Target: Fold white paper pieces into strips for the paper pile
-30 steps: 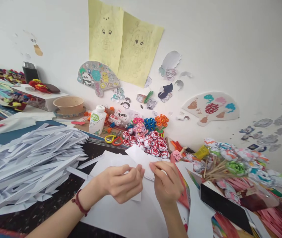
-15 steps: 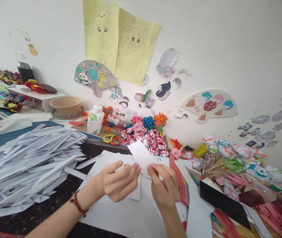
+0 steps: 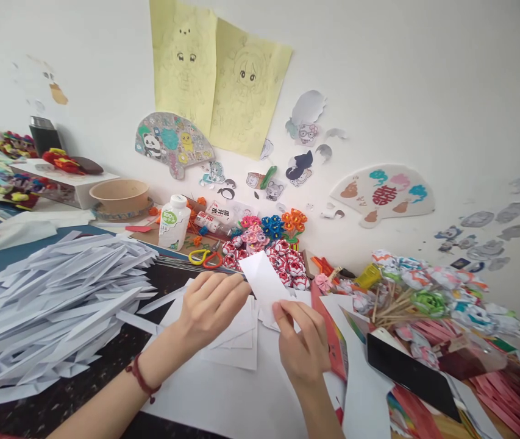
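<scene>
My right hand (image 3: 304,341) pinches a piece of white paper (image 3: 264,281) by its lower right part, thumb on top. The paper stands tilted away from me and looks folded. At its left edge is my left hand (image 3: 216,305), back turned up and fingers curled over; their tips are mostly hidden but seem closed on that edge. A small stack of white paper pieces (image 3: 235,353) lies below my left hand, on top of large white sheets (image 3: 223,402).
To the left is a big heap of folded white paper strips (image 3: 58,305). Scissors (image 3: 205,258), a white bottle (image 3: 174,222) and red-and-white paper flowers (image 3: 291,262) line the back. A black phone (image 3: 410,375) and wrapped flowers on sticks (image 3: 394,308) lie to the right.
My left hand has turned from a raised pinch to back-up, its fingers going over the paper's left edge. The right hand keeps its pinch. The view has shifted slightly.
</scene>
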`<control>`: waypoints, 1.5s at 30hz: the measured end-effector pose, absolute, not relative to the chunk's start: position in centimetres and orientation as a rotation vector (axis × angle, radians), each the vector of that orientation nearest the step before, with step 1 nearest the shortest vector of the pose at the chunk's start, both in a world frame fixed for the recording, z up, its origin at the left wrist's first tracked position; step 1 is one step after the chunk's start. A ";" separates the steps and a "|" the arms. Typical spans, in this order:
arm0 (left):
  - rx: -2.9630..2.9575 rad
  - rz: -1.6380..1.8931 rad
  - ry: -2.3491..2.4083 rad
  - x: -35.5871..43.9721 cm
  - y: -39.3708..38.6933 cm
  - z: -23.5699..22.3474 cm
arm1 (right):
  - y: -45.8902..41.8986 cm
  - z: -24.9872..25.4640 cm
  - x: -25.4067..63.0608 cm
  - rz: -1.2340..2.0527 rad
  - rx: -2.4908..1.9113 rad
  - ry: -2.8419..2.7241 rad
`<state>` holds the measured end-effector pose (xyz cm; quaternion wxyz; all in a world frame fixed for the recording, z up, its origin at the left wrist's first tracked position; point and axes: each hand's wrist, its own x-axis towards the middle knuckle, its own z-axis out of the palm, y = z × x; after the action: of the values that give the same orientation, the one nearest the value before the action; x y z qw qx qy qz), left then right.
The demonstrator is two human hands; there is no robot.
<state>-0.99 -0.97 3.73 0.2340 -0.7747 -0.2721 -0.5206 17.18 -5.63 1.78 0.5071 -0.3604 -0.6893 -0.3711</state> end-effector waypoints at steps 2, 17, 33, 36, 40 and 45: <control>-2.159 -1.572 -0.941 -0.6 -1.0 4.1 | -5.7 1.8 17.2 -0.878 -0.879 -1.673; -2.582 -2.413 -1.469 -1.1 -0.7 6.3 | -5.5 3.3 16.6 -0.906 -0.794 -1.737; -2.791 -2.369 -1.732 -1.5 0.4 5.7 | -4.4 4.1 16.6 -0.257 -0.991 -1.585; -2.654 -2.658 -1.808 -1.2 0.2 5.6 | -4.1 4.7 16.5 0.349 -0.989 -1.467; -2.559 -2.826 -1.822 -0.8 -0.1 5.3 | -3.8 4.9 16.6 0.728 -0.878 -1.331; -2.753 -2.789 -1.754 -0.5 -0.1 4.8 | -3.7 4.5 17.0 0.752 -0.926 -1.173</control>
<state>-0.49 -0.12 4.84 -0.5448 -0.5377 -0.3426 -0.5447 16.96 -3.68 4.54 0.6700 -0.4107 -0.5206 0.3338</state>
